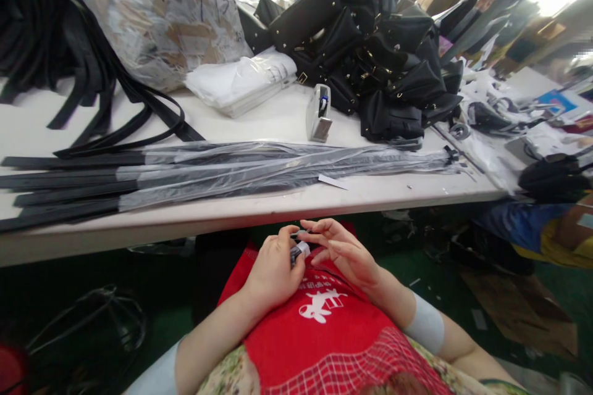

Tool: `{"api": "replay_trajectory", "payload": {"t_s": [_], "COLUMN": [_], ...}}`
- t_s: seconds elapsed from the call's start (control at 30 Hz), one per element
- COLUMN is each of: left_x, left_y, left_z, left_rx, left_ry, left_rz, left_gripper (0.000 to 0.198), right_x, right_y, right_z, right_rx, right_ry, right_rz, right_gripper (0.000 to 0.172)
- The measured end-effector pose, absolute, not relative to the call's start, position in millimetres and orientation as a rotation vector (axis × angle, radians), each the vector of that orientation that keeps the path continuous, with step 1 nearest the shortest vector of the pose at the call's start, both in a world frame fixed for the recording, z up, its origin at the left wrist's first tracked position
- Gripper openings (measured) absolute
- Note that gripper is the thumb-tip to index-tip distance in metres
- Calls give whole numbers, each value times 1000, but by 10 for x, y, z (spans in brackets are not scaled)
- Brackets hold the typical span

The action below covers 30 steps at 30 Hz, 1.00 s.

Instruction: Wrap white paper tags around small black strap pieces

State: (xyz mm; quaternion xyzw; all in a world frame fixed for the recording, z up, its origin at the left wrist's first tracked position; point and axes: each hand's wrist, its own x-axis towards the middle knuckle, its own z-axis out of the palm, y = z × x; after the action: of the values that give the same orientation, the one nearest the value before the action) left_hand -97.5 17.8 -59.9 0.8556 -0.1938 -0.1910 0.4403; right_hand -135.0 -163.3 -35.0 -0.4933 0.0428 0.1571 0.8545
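Both hands rest in my lap over a red apron (333,327), below the table edge. My left hand (274,268) is curled into a fist around a small object with a white tip and dark body (299,252); I cannot name it. My right hand (340,250) hovers beside it with fingers partly spread, thumb and forefinger touching the small dark end of the object. On the white table (287,200) above lie long black straps wrapped in clear plastic (259,170).
A pile of black bags (380,55) sits at the back right of the table, with a tape dispenser (319,112), folded white sheets (243,81) and a large marked plastic sack (157,12). Loose black straps (69,55) lie far left. Another person's clothing (546,228) shows at right.
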Motion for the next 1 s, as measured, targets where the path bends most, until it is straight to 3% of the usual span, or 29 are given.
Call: {"api": "replay_trajectory", "payload": {"t_s": [0.3, 0.53, 0.83, 1.0], "left_x": [-929, -960, -1003, -1031], "left_y": [220, 228, 230, 237], "left_z": [-530, -596, -643, -571], "left_rx": [2036, 1964, 2083, 2072], "left_ry": [-416, -491, -512, -549], "left_rz": [-609, -650, -609, -607], "left_gripper": [15, 8, 8, 36], "right_x": [-1435, -1447, -1484, -1481], "right_y": [-1655, -1712, -1705, -1753], "right_z": [-343, -329, -378, -348], "right_rx": [-1352, -1474, -1301, -1326], "right_ry": [-107, -128, -20, -27], "right_rz": [341, 406, 354, 352], "right_gripper": [31, 34, 34, 36]}}
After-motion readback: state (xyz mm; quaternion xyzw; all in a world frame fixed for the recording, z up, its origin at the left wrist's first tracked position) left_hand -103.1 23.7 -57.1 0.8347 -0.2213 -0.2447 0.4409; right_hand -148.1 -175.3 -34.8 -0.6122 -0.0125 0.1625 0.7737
